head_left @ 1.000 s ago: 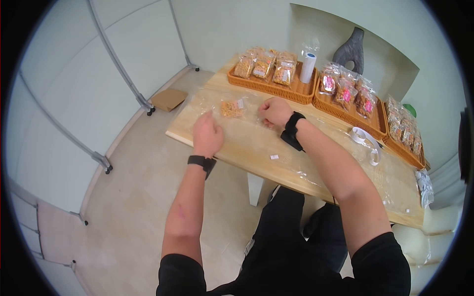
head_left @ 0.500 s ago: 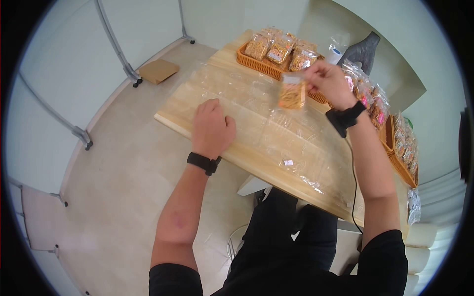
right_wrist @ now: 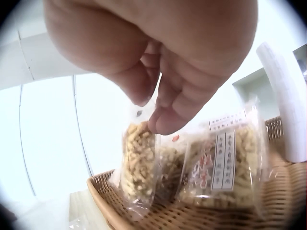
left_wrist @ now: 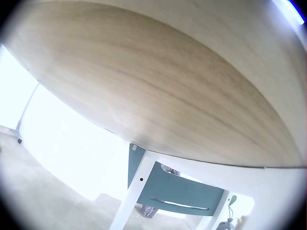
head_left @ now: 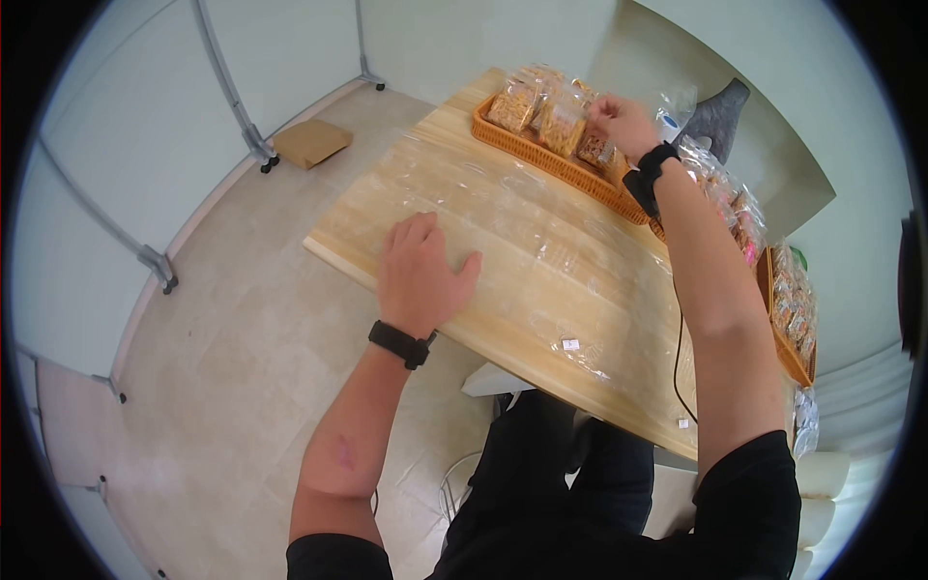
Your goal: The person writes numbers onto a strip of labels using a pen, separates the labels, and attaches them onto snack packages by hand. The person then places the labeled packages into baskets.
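Observation:
My right hand (head_left: pixel 622 126) is over the back wicker basket (head_left: pixel 565 174). In the right wrist view its thumb and fingertips pinch the top of a clear bag of yellow snack pieces (right_wrist: pixel 138 165), which stands upright in the basket. Beside it is another snack bag (right_wrist: pixel 220 165) with a white printed label. On the near left part of the table lies my left hand (head_left: pixel 422 275), palm down, its fingers loosely extended and thumb out to the side. The left wrist view misses this hand and looks along the wooden tabletop (left_wrist: pixel 144 86).
Clear film and a small white label (head_left: pixel 570 344) lie on the table (head_left: pixel 464 217). More baskets of bagged snacks (head_left: pixel 793 300) line the back right edge. A white roll (right_wrist: pixel 283 100) stands by the right hand, near a grey vase (head_left: pixel 720 111). A black cable (head_left: pixel 679 362) crosses the front edge.
My right hand picked the snack bag up off the table and carried it back to the basket. My left hand stayed by the table's near edge, and its fingers and thumb spread apart.

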Tool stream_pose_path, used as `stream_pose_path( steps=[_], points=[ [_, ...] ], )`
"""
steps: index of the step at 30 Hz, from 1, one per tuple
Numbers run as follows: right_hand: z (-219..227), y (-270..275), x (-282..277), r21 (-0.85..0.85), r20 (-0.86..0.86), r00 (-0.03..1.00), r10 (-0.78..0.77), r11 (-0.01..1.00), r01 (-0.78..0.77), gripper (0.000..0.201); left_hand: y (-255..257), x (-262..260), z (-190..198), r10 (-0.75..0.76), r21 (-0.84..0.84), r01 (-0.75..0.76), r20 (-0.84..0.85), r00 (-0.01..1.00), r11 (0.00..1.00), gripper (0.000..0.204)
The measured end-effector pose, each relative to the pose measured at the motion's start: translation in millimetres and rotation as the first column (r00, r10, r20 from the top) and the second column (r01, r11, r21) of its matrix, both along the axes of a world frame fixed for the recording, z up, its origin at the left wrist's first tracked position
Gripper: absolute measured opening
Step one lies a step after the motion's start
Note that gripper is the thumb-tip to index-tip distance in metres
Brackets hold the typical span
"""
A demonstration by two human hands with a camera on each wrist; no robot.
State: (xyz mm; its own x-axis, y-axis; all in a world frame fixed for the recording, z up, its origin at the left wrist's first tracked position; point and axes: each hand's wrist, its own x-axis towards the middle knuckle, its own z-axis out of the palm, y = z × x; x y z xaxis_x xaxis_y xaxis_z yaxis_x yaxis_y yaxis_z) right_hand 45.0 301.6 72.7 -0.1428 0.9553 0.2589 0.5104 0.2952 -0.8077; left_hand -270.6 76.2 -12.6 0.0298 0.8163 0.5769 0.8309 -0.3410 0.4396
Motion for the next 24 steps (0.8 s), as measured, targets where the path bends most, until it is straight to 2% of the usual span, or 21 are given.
stream_pose_path(
  steps=[1,2,3,5,6,8,9,11,12,13,14,15,17,18,20,24],
  points=[
    [-3,4,-2,-0.013,0.175,0.984,-0.033,0.999,0.036,0.012,0,0,1,0.003,0.0,-0.003,0.0,1.0,1.0,0.055],
    [-7,5,-4,-0.029,0.133,0.986,-0.101,0.994,0.106,0.021,0,0,1,-0.011,-0.007,0.01,-0.008,1.0,1.0,0.056],
    [-7,2,-12,-0.03,0.132,0.986,-0.099,0.994,0.104,0.021,-1,0,2,-0.024,-0.013,0.023,-0.017,1.0,1.0,0.058],
    [-4,-3,-27,0.083,0.288,0.933,-0.215,0.976,0.2,0.027,-2,0,6,-0.029,-0.034,0.027,-0.036,0.999,0.999,0.057],
    [-6,-3,-30,0.081,0.284,0.934,-0.216,0.976,0.201,0.027,-3,1,8,-0.039,-0.057,0.036,-0.053,0.998,0.998,0.056],
    [-8,-4,-33,0.221,0.476,0.838,-0.268,0.958,0.181,0.036,-2,0,7,-0.055,-0.051,0.052,-0.059,0.997,0.997,0.054],
    [-7,-7,-33,0.22,0.473,0.839,-0.27,0.958,0.184,0.036,-2,-1,7,-0.071,-0.044,0.068,-0.06,0.996,0.997,0.052],
    [-1,-14,-30,0.312,0.244,0.915,-0.322,0.919,0.24,0.035,-2,0,4,-0.072,-0.026,0.07,-0.058,0.996,0.997,0.048],
    [3,-21,-26,0.309,0.251,0.914,-0.32,0.921,0.238,0.035,-2,0,1,-0.069,-0.009,0.068,-0.05,0.996,0.998,0.045],
    [10,-32,-21,0.172,0.074,0.975,-0.21,0.966,0.195,0.032,-1,0,-2,-0.066,-0.012,0.066,-0.041,0.997,0.998,0.045],
    [17,-43,-16,0.044,-0.119,0.986,-0.115,0.992,0.121,0.03,0,0,-4,-0.063,0.005,0.063,-0.052,0.997,0.998,0.041],
    [24,-60,-14,0.045,-0.107,0.988,-0.113,0.992,0.118,0.03,1,0,-6,-0.06,0.023,0.061,-0.063,0.996,0.998,0.037],
    [31,-98,-11,-0.191,-0.048,0.998,-0.041,0.981,0.031,0.025,2,-1,-8,-0.062,0.024,0.064,-0.058,0.996,0.998,0.034],
    [27,-111,-9,-0.192,-0.04,0.998,-0.042,0.981,0.034,0.025,2,-1,-8,-0.067,0.023,0.069,-0.065,0.996,0.997,0.031],
    [18,-131,-6,-0.329,-0.142,0.99,-0.017,0.944,-0.031,0.022,2,0,-9,-0.058,0.019,0.059,-0.069,0.996,0.998,0.03],
    [0,-153,-19,-0.458,-0.171,0.985,-0.005,0.886,-0.075,0.018,6,0,-13,-0.033,0.08,0.039,-0.075,0.997,0.996,0.029]
  ],
)
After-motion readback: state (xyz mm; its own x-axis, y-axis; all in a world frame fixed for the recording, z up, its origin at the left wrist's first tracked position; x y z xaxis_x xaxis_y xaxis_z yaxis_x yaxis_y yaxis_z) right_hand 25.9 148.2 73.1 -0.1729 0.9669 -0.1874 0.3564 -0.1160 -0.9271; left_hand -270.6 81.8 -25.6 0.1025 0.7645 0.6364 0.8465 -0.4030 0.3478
